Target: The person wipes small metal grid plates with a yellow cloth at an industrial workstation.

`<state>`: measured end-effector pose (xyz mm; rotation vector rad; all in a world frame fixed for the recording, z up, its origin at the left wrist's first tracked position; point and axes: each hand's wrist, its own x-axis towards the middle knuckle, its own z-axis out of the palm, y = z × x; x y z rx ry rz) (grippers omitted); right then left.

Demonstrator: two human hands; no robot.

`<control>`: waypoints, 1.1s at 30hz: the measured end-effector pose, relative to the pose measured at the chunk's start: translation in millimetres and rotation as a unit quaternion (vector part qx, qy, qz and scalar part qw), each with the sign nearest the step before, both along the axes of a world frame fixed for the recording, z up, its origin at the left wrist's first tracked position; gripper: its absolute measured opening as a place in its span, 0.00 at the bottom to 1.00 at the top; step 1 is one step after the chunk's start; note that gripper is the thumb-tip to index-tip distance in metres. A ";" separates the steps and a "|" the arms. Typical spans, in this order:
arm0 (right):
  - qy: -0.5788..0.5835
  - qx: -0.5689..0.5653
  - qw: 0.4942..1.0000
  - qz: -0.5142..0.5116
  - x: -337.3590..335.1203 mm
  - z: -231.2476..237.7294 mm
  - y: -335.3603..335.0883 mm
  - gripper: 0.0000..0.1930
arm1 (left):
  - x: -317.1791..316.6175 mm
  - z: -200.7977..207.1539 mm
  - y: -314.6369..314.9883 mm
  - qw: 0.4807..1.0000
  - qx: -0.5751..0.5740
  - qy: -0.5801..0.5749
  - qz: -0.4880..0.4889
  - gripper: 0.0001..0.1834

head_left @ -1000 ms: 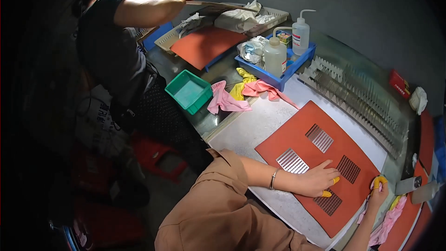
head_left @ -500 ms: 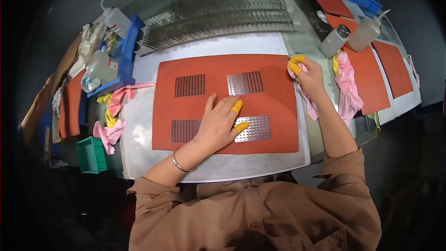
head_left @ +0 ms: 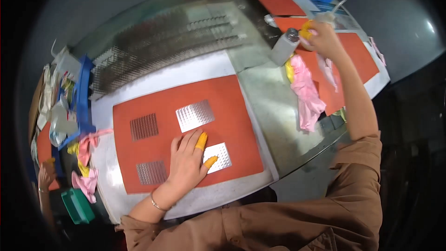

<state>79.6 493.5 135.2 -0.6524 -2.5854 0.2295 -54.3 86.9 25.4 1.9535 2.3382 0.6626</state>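
Bottle (head_left: 284, 49), upper right, crowds right hand (head_left: 320, 39) gripping pink rag (head_left: 328, 70); left hand (head_left: 186, 161), fingers outstretched, touches dotted metal plate (head_left: 223, 154).

Mat (head_left: 237, 121) is plain orange-red. Lower-right plate (head_left: 224, 154) shows a silver dotted grid; upper-left plate (head_left: 144, 127), dark brown grid. Finger cots (head_left: 201, 140) are yellow, cloth (head_left: 329, 72) pink, bin (head_left: 78, 206) green.

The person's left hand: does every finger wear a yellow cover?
No, the left hand has yellow covers only on its thumb and index finger.
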 end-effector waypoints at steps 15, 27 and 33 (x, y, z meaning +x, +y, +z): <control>-0.151 0.158 0.975 -0.036 -28.4 7.4 23.5 0.06 | 1.2 1.7 6.7 0.999 0.021 -0.017 0.028 0.28; 0.019 -0.143 0.983 0.113 -40.4 -55.3 -100.1 0.09 | 0.5 -5.6 -0.3 0.998 0.030 -0.012 0.052 0.27; -0.060 -0.225 0.954 0.188 -89.5 -96.5 -186.1 0.12 | 0.7 -9.7 3.0 0.999 0.031 -0.026 0.036 0.27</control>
